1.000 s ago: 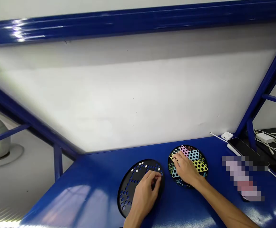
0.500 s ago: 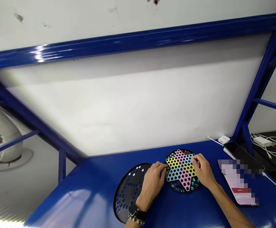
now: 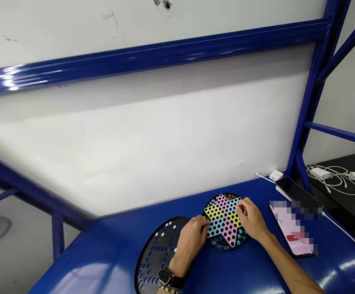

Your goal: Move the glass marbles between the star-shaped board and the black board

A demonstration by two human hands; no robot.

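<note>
Both hands, left hand (image 3: 192, 239) and right hand (image 3: 253, 220), grip star board (image 3: 223, 220) edges.

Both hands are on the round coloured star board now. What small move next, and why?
Probably lift or turn the star board a little with both hands. The left hand grips its left edge and the right hand its right edge, so it is held from both sides. The black perforated disc lies beside it, untouched, and marbles sit around the star, so keep it level.
</note>
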